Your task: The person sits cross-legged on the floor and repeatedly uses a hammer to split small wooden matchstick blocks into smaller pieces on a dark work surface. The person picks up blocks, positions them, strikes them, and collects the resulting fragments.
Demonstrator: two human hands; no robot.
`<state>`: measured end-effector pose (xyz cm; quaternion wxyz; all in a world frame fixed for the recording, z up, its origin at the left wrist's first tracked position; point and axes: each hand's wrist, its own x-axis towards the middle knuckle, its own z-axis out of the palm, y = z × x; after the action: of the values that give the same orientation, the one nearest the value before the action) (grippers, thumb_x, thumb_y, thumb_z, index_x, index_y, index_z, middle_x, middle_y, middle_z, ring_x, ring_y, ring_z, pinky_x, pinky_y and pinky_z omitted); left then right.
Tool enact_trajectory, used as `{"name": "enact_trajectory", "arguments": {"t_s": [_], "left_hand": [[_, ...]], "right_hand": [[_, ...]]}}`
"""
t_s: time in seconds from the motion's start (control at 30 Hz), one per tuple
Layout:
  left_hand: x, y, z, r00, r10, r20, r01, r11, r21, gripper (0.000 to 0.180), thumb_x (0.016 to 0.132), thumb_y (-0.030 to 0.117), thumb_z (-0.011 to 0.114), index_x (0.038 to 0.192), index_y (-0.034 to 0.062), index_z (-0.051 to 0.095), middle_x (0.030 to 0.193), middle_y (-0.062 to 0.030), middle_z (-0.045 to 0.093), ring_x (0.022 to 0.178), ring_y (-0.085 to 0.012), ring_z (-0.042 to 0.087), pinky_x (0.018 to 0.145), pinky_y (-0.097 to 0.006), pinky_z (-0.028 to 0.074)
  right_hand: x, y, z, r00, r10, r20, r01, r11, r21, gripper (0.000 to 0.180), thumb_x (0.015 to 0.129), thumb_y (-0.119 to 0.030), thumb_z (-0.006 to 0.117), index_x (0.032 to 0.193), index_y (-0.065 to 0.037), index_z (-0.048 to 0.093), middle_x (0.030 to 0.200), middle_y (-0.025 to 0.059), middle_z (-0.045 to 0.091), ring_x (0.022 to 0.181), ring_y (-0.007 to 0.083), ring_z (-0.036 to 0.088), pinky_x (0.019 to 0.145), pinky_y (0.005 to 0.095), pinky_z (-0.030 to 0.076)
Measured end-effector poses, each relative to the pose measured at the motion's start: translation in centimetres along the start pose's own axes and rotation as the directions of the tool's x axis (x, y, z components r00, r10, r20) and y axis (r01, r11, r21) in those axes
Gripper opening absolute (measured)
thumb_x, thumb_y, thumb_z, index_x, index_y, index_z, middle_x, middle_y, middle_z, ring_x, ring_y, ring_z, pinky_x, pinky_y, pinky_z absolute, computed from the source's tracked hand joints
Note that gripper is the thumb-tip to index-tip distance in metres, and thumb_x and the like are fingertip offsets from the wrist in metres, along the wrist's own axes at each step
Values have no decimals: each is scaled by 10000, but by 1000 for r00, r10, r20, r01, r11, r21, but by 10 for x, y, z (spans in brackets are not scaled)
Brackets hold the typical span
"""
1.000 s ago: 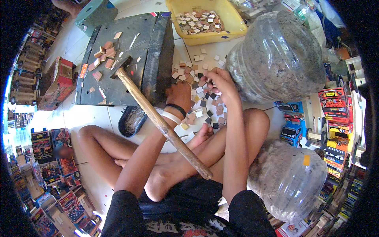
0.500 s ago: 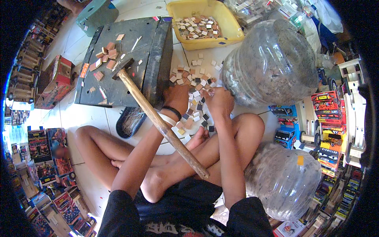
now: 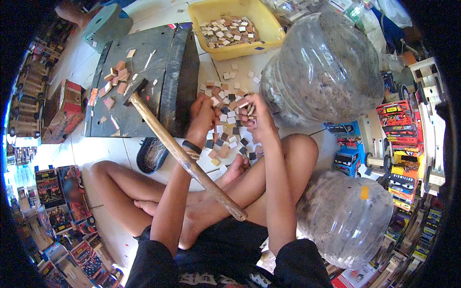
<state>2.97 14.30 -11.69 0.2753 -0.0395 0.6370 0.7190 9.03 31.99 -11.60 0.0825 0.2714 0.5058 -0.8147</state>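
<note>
Small square wooden tiles (image 3: 232,115) in brown, white and black lie scattered on the floor before me. Over the right side of the scatter, my right hand (image 3: 261,122) is closed round several tiles (image 3: 250,110), whose edges show between the fingers. My left hand (image 3: 200,119) hovers at the left side of the scatter, next to the black wooden box. Its fingers are curled together, and what they hold, if anything, is hidden. A hammer (image 3: 180,156) with a long wooden handle has its head on the box top; the handle slants past my left wrist.
The black box (image 3: 165,72) carries several brown tiles (image 3: 117,77). Behind the scatter stands a yellow basin (image 3: 272,36) of tiles. Two big clear plastic jugs (image 3: 326,67) stand at right. A dark blue tray (image 3: 150,161) lies by the box. Toy trucks (image 3: 401,129) line both sides.
Both hands have lifted a little off the tiles and turned, and tiles now show in the right hand's grip. The whole view has shifted slightly.
</note>
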Motion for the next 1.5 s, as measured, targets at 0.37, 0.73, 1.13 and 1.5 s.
{"name": "enact_trajectory", "arguments": {"t_s": [0.37,0.73,1.13,1.5], "left_hand": [[-8,-14,-7,965,25,262,64,943,-327,250,1075,350,457,1107,120,549,739,-4,576,497,-87,482,396,-236,267],[-67,-33,2,892,448,58,-217,310,926,233,961,184,648,1186,123,653,785,-226,720,745,-440,724,639,-540,579],[-13,-20,19,964,264,-2,-19,79,997,348,889,70,672,1211,45,542,940,-214,751,878,-395,766,729,-479,637],[-33,-37,-7,982,138,128,-176,916,361,151,1022,233,572,987,96,521,659,-63,559,512,-183,510,459,-299,386]], "right_hand": [[1,-7,1,940,-197,280,-13,797,604,392,994,-441,542,872,-76,616,726,10,516,578,106,475,391,206,316],[30,2,8,982,-182,46,184,982,-35,299,1032,-250,636,1269,-77,697,843,-23,603,634,69,534,458,195,378],[59,3,55,823,-526,216,249,-9,-968,336,908,-223,687,1228,-119,704,946,221,752,869,426,735,749,532,583],[58,-13,12,925,-376,51,377,898,-228,192,956,-252,639,1059,-92,616,773,95,638,659,212,640,494,315,449]]}}
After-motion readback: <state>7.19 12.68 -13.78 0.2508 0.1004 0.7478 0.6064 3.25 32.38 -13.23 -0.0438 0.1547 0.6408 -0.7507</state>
